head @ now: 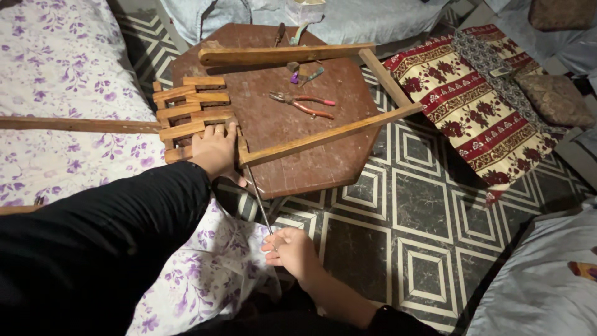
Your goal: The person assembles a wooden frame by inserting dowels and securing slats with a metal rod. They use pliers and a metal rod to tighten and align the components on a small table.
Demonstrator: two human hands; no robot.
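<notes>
Pressing flat on the wooden slats (189, 118), left hand (214, 151); right hand (292, 250) pinches the metal rod (258, 202) below.

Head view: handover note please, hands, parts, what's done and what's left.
Left hand presses flat on the folding wooden slat frame, on the hexagonal table.
Right hand, below the table edge, grips the low end of a thin metal rod that runs up to the frame's joint.
Pliers lie unused on the table.
Done: rod meets the joint.
Left: cannot tell how far in it sits.
</notes>
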